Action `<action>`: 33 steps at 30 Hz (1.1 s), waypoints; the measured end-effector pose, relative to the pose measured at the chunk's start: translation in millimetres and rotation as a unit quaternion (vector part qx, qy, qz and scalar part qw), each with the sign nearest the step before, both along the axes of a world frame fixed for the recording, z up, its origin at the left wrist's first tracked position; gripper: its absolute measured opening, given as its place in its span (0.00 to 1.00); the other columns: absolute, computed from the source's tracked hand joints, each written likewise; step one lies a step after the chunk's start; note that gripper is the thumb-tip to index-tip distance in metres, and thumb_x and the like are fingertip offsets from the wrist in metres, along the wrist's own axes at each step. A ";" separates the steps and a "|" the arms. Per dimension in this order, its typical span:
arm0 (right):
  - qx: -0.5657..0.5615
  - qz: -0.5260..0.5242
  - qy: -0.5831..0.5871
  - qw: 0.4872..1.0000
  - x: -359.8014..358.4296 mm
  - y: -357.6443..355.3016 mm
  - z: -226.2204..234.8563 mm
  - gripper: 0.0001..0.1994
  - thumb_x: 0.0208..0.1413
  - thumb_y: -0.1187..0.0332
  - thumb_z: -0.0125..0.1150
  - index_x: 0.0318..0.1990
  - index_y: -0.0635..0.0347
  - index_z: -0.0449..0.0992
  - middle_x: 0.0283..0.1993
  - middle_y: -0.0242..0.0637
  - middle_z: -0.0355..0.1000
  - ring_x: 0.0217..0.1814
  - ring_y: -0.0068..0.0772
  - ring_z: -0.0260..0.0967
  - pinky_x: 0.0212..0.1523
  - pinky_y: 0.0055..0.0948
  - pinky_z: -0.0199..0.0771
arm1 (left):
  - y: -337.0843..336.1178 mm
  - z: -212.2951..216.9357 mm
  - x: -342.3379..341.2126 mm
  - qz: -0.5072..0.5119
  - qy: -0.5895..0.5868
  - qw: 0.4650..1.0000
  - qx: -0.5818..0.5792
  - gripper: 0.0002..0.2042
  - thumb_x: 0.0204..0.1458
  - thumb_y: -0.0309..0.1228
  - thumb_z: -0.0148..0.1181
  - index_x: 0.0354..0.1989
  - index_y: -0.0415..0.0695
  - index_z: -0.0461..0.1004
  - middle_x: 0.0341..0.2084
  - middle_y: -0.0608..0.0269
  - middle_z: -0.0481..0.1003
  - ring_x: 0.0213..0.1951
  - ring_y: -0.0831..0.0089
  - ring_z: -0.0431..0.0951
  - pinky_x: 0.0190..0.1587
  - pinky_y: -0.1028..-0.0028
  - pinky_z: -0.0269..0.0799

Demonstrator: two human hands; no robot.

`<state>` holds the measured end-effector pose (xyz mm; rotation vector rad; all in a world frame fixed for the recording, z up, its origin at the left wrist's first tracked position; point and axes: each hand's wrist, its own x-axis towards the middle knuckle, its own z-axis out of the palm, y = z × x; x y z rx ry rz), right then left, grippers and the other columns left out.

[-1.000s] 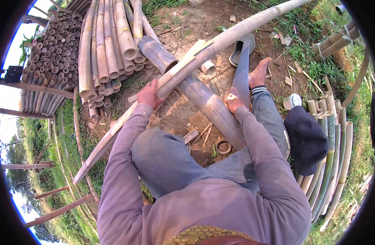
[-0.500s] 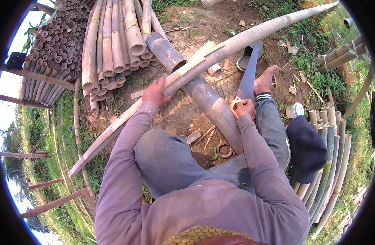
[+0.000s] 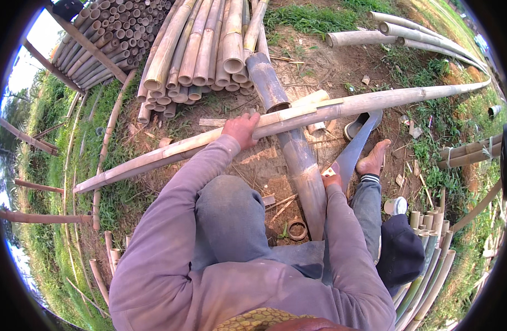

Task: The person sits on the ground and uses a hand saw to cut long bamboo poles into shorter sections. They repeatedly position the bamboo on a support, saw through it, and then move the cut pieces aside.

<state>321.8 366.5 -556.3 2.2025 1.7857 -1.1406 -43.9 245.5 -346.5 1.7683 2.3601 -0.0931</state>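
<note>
Bamboo pole [image 3: 297,114] lies crosswise over the thick bamboo [image 3: 297,160], left hand [image 3: 240,129] wrapped round it, right hand [image 3: 333,181] gripping the big knife [image 3: 357,148] near the bare foot [image 3: 374,159]. Best to pin the pole firmly and keep the blade angled away from those toes.

Stack of cut tan bamboo poles [image 3: 203,49] at top, darker thin bamboo bundle [image 3: 107,38] left of it. Small round bamboo ring [image 3: 296,228] on dirt. Dark cap [image 3: 399,251] at right, beside green bamboo stalks [image 3: 430,265]. White round lid [image 3: 396,206] nearby.
</note>
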 end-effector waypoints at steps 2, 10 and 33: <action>-0.010 -0.037 0.005 0.999 -5.0 4.2 -14.3 0.24 0.43 0.48 0.82 0.46 0.50 0.89 0.55 0.42 0.84 0.57 0.44 0.82 0.58 0.40 0.80 | -2.0 -3.1 1.8 0.001 -0.004 1.000 0.002 0.44 0.42 0.43 0.79 0.70 0.52 0.62 0.56 0.50 0.76 0.56 0.49 0.80 0.56 0.54 0.78; 0.031 -0.325 0.451 0.831 0.5 -31.8 84.7 0.08 0.56 0.65 0.58 0.29 0.60 0.76 0.31 0.36 0.74 0.37 0.34 0.76 0.43 0.36 0.77 | -14.1 2.1 -2.4 0.012 -0.007 1.000 0.008 0.39 0.43 0.42 0.79 0.64 0.52 0.64 0.54 0.52 0.76 0.54 0.48 0.81 0.54 0.53 0.79; 0.335 0.014 0.387 0.859 166.1 -203.2 194.1 0.17 0.62 0.60 0.66 0.43 0.69 0.80 0.31 0.38 0.71 0.31 0.33 0.67 0.35 0.34 0.66 | 2.8 -5.2 6.6 -0.003 0.019 0.999 0.028 0.42 0.43 0.45 0.79 0.68 0.57 0.63 0.54 0.52 0.78 0.55 0.50 0.81 0.55 0.54 0.79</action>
